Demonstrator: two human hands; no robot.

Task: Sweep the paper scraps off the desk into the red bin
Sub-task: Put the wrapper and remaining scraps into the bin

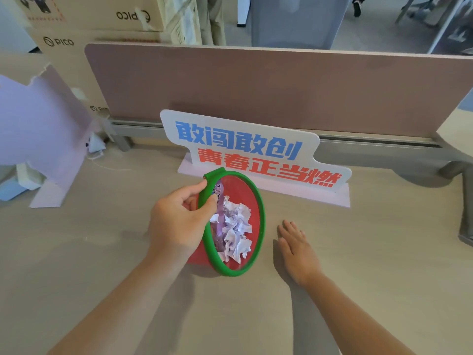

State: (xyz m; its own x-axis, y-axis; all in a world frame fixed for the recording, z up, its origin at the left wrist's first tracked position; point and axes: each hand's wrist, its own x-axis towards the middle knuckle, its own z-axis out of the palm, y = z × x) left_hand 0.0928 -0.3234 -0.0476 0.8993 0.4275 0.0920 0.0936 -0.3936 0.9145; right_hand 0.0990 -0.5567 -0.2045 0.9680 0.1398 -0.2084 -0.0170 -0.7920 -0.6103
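A small red bin (252, 201) with a green rim sits on the desk in the middle of the head view, tilted so its mouth faces right. Several crumpled white and lilac paper scraps (236, 231) lie inside it. My left hand (179, 219) grips the green rim on the bin's left side, thumb and fingers curled round it. My right hand (297, 248) lies flat on the desk just right of the bin's mouth, fingers straight and together, apart from the bin.
A white sign (256, 152) with blue and red characters stands right behind the bin. A pink divider panel (256, 88) runs along the desk's back edge. A lilac card cut-out (43, 129) stands at the left. Cardboard boxes (84, 26) are stacked beyond.
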